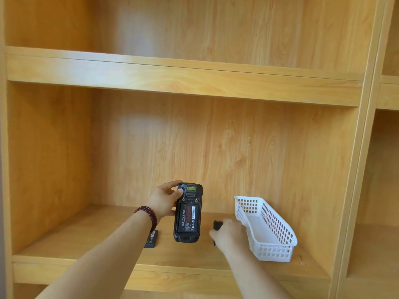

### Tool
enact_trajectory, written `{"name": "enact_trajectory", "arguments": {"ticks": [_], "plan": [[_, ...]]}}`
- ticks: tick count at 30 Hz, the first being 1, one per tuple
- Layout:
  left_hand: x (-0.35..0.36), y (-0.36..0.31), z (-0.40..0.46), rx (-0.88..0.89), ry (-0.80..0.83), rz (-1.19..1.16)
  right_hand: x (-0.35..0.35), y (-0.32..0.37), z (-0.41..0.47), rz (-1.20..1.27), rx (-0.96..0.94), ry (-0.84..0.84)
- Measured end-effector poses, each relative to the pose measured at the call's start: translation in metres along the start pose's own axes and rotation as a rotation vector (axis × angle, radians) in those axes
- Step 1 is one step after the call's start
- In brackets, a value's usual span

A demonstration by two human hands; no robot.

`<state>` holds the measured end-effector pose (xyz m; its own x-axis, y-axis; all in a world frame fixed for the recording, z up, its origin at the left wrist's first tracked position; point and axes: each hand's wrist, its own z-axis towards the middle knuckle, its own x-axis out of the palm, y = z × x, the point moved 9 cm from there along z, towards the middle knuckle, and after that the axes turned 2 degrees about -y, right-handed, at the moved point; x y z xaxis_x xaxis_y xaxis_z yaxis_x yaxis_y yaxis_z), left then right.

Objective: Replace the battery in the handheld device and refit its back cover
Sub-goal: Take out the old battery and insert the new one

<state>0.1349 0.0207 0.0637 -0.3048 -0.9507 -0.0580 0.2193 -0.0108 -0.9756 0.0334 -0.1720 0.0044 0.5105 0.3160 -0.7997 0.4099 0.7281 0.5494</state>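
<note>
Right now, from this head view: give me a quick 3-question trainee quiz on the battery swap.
1. True or false: the handheld device has its back cover fitted.
2. Where does the loose battery lie? A) in the white basket B) on the shelf beneath the left forearm C) on the upper shelf.
3. Which hand holds the device?

Key: 1. False, a battery shows in the open back. 2. B. 3. The left hand; the right hand is on a dark object beside the basket.

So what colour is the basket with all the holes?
White; the basket shows clearly in the head view.
</note>
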Motion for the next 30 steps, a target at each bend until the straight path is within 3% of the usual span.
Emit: {"name": "enact_trajectory", "arguments": {"ticks": [3, 10, 18, 23, 26, 30], "plan": [[0.002, 0.001, 0.003, -0.001, 0.003, -0.002, 0.013, -0.010, 0.000, -0.189, -0.012, -0.007], [0.010, 0.004, 0.011, -0.002, 0.016, -0.011, 0.031, -0.028, 0.004, -0.347, -0.055, -0.018], [0.015, 0.002, 0.012, 0.003, 0.029, -0.027, 0.016, -0.013, 0.002, -0.218, -0.107, -0.081], [0.018, 0.000, 0.010, 0.015, 0.037, -0.035, -0.048, 0.050, -0.016, 0.173, -0.505, -0.456], [0.017, -0.002, 0.008, 0.019, 0.038, -0.033, -0.054, 0.075, -0.030, 0.199, -0.719, -0.382], [0.014, -0.005, 0.004, 0.027, 0.034, -0.020, -0.036, 0.083, -0.042, -0.006, -0.905, -0.192]]}}
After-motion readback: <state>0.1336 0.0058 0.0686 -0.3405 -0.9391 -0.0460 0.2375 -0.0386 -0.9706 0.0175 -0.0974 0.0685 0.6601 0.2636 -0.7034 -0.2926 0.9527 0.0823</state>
